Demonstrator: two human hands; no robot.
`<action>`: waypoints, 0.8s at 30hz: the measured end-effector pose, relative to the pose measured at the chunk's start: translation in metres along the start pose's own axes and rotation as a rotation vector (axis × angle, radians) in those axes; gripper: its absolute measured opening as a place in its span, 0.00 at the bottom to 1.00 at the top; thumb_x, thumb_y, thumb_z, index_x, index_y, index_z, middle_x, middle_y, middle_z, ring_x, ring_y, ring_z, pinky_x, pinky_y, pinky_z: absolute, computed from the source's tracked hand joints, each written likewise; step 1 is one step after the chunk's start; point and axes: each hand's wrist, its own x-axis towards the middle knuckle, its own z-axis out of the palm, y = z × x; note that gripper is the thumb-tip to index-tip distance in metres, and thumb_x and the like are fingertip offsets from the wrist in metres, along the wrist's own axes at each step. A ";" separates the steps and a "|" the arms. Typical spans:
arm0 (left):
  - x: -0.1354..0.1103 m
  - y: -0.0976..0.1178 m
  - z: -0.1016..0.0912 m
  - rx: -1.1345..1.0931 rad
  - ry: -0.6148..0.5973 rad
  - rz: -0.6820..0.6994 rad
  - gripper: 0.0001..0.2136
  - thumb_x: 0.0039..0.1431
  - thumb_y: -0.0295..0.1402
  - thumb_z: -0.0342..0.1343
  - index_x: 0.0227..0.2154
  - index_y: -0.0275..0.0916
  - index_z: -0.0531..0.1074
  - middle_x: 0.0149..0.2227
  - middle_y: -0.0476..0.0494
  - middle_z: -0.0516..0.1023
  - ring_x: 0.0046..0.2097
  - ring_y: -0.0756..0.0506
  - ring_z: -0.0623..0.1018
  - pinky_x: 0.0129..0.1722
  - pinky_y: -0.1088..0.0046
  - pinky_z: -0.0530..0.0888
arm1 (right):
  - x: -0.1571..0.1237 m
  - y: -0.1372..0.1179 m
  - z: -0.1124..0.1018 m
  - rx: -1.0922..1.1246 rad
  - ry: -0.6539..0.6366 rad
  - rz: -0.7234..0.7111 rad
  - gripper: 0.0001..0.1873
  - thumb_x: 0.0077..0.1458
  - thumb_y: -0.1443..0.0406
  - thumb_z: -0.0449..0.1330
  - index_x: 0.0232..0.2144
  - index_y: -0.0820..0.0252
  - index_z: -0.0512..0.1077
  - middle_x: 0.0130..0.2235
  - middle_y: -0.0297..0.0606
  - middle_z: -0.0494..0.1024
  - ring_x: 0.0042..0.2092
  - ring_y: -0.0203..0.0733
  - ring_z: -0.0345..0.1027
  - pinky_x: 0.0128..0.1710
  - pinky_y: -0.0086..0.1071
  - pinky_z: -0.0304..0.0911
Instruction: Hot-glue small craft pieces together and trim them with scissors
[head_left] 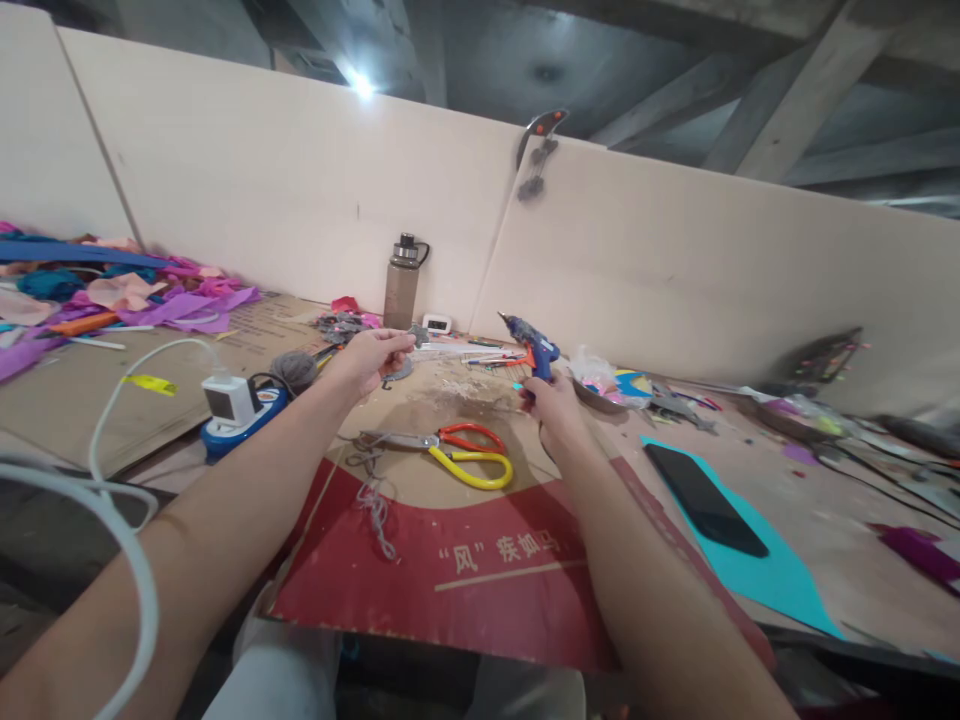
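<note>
My right hand (551, 405) is closed round the handle of a blue glue gun (529, 342), held upright above the table with its nozzle aimed left. My left hand (373, 357) is raised opposite it, fingers pinched on a small grey piece (417, 334) near the nozzle. Below the two hands lie scissors (450, 452) with red and yellow handles, on a brown and red cardboard sheet (465, 560). Grey yarn strands (375, 505) lie on the cardboard beside the scissors.
A ball of grey yarn (294, 368), a white charger (228, 398) on a blue power strip and a water bottle (401, 280) are to the left and back. A black phone (705, 498) lies on teal paper (780, 575) at right. Coloured paper scraps (112, 290) pile at far left.
</note>
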 end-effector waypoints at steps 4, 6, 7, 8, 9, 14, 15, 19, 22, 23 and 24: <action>0.002 -0.001 -0.001 -0.010 -0.011 0.003 0.07 0.40 0.25 0.64 0.20 0.31 0.70 0.21 0.48 0.70 0.19 0.57 0.65 0.17 0.83 0.61 | -0.007 -0.024 0.020 0.258 -0.136 0.196 0.11 0.41 0.59 0.60 0.26 0.58 0.64 0.20 0.28 0.63 0.21 0.31 0.56 0.17 0.25 0.57; 0.003 -0.003 -0.003 -0.003 -0.022 0.014 0.07 0.40 0.26 0.64 0.19 0.30 0.70 0.21 0.48 0.70 0.20 0.57 0.65 0.17 0.83 0.62 | -0.007 -0.034 0.027 0.275 -0.118 0.154 0.12 0.41 0.59 0.61 0.28 0.57 0.63 0.21 0.26 0.63 0.21 0.30 0.56 0.19 0.25 0.59; 0.004 -0.003 -0.004 0.004 -0.025 0.017 0.07 0.40 0.27 0.64 0.19 0.30 0.70 0.21 0.48 0.70 0.20 0.57 0.65 0.17 0.83 0.62 | -0.008 -0.038 0.031 0.277 -0.100 0.112 0.13 0.41 0.60 0.61 0.30 0.57 0.63 0.23 0.26 0.65 0.22 0.29 0.58 0.21 0.25 0.61; 0.004 -0.003 -0.004 0.010 -0.025 0.016 0.07 0.41 0.27 0.64 0.20 0.30 0.70 0.21 0.48 0.70 0.20 0.57 0.65 0.17 0.83 0.62 | -0.009 -0.041 0.034 0.272 -0.084 0.060 0.13 0.41 0.62 0.61 0.31 0.56 0.63 0.26 0.26 0.67 0.24 0.29 0.60 0.23 0.25 0.63; 0.004 -0.004 -0.004 0.013 -0.021 0.012 0.07 0.41 0.27 0.64 0.20 0.30 0.70 0.21 0.47 0.70 0.20 0.57 0.65 0.18 0.83 0.62 | -0.011 -0.044 0.038 0.265 -0.086 0.010 0.14 0.42 0.62 0.61 0.33 0.55 0.63 0.29 0.27 0.70 0.26 0.29 0.62 0.25 0.25 0.65; 0.000 -0.002 0.001 0.007 0.004 -0.032 0.06 0.43 0.26 0.63 0.20 0.30 0.71 0.22 0.47 0.70 0.20 0.58 0.66 0.18 0.84 0.63 | -0.033 -0.045 0.049 0.123 -0.173 -0.145 0.13 0.48 0.62 0.55 0.38 0.56 0.62 0.38 0.34 0.74 0.29 0.31 0.66 0.24 0.26 0.63; -0.001 -0.002 0.002 0.007 0.008 -0.044 0.06 0.43 0.26 0.63 0.20 0.30 0.71 0.21 0.47 0.70 0.19 0.58 0.65 0.18 0.84 0.63 | -0.038 -0.045 0.049 0.069 -0.176 -0.162 0.13 0.49 0.61 0.54 0.39 0.56 0.62 0.37 0.34 0.74 0.28 0.32 0.65 0.24 0.26 0.62; -0.004 -0.001 0.007 -0.001 0.007 -0.081 0.05 0.45 0.24 0.61 0.20 0.30 0.70 0.21 0.47 0.70 0.18 0.58 0.64 0.16 0.84 0.62 | -0.054 -0.045 0.045 -0.112 -0.221 -0.245 0.14 0.52 0.60 0.53 0.42 0.55 0.61 0.32 0.35 0.73 0.26 0.35 0.64 0.24 0.28 0.62; -0.005 -0.002 0.007 -0.004 -0.003 -0.087 0.06 0.45 0.24 0.61 0.19 0.30 0.69 0.20 0.47 0.70 0.18 0.58 0.64 0.16 0.84 0.62 | -0.055 -0.042 0.042 -0.205 -0.231 -0.332 0.14 0.53 0.61 0.53 0.43 0.56 0.62 0.34 0.37 0.73 0.28 0.37 0.65 0.27 0.30 0.62; -0.005 -0.002 0.007 -0.006 -0.001 -0.092 0.06 0.45 0.24 0.61 0.19 0.30 0.69 0.20 0.47 0.70 0.18 0.58 0.64 0.16 0.85 0.61 | -0.055 -0.040 0.042 -0.229 -0.235 -0.365 0.14 0.53 0.61 0.52 0.43 0.56 0.63 0.34 0.37 0.73 0.29 0.38 0.66 0.29 0.31 0.63; -0.005 -0.002 0.006 -0.010 0.002 -0.098 0.05 0.45 0.24 0.61 0.20 0.31 0.69 0.20 0.47 0.70 0.18 0.58 0.65 0.16 0.85 0.61 | -0.053 -0.037 0.042 -0.249 -0.241 -0.393 0.13 0.54 0.61 0.52 0.42 0.57 0.64 0.35 0.38 0.73 0.31 0.38 0.66 0.31 0.33 0.63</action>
